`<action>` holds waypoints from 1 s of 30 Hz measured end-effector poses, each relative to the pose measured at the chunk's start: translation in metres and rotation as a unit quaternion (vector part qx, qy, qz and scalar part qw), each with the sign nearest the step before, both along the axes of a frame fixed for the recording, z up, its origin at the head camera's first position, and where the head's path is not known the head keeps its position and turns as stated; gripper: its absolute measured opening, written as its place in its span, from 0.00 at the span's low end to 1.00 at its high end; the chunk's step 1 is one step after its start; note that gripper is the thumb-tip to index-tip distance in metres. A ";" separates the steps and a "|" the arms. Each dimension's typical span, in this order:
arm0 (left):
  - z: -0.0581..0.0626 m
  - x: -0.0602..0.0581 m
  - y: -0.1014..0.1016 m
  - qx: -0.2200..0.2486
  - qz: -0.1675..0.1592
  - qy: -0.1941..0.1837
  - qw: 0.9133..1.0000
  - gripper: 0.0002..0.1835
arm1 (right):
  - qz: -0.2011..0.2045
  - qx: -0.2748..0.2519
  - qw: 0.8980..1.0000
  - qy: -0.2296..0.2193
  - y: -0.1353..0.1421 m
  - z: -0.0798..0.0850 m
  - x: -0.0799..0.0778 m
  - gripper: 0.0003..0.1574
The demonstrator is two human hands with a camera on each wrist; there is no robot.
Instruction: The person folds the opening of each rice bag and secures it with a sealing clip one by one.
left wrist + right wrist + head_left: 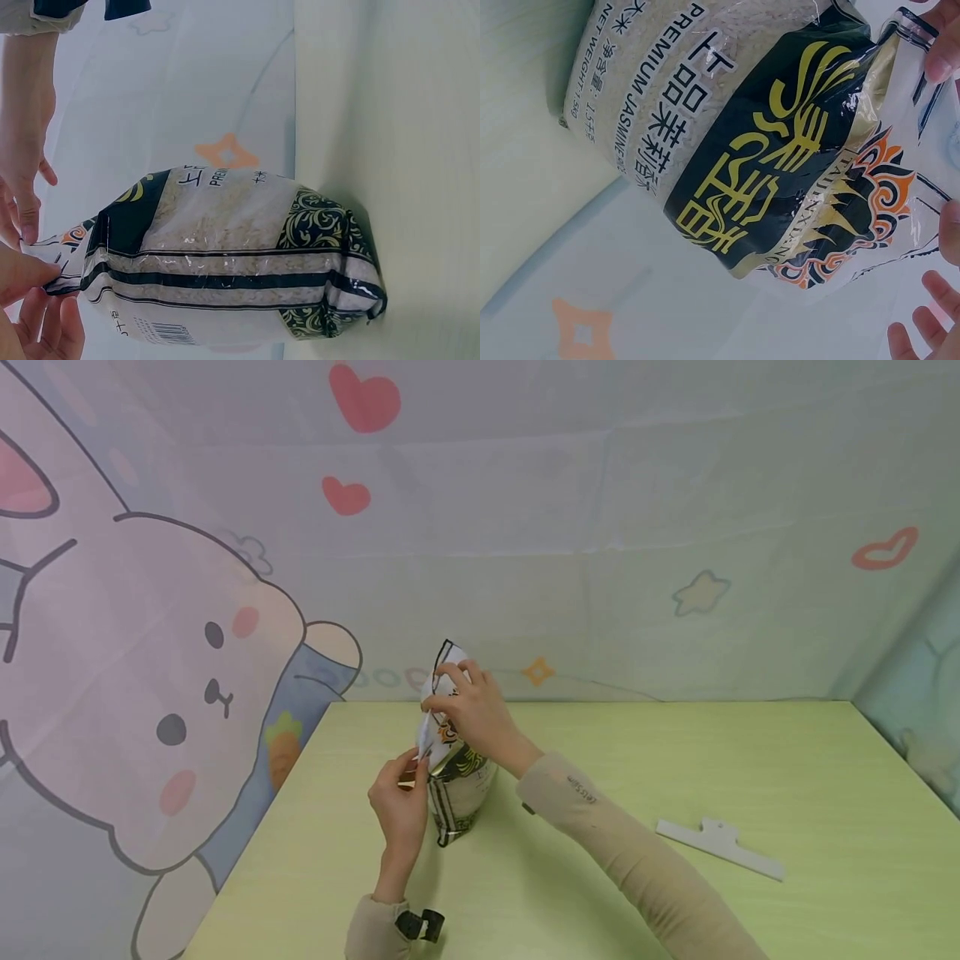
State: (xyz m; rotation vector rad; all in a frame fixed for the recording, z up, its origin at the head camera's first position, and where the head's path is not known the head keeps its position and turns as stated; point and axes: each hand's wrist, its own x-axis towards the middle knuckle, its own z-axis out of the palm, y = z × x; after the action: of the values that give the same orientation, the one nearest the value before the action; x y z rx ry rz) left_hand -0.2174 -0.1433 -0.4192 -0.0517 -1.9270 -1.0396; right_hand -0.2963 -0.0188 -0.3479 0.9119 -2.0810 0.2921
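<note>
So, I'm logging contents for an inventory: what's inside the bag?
Pale rice grains show through the clear parts of the bag. Whatever lies behind its dark printed band, or deeper among the grains, is covered and can't be seen.

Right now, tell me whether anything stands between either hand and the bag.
Nothing visible does: the left hand and right hand both hold the bag near its top; the clip lies off to the right.

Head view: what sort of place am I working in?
Probably a staged indoor recording corner: a creased, cartoon-printed backdrop hangs behind a plain tabletop, which bears a rice bag and a white clip.
</note>
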 end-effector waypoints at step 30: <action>0.000 0.000 0.003 0.019 0.011 -0.010 1.000 0.09 | 0.077 -0.043 0.995 -0.055 0.006 -0.014 0.000 0.15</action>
State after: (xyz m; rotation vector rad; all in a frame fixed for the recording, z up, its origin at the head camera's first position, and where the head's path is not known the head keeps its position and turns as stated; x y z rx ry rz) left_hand -0.2173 -0.1399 -0.4196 0.0014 -1.9198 -1.0657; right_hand -0.2965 -0.0126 -0.3615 1.0254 -2.0832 0.5199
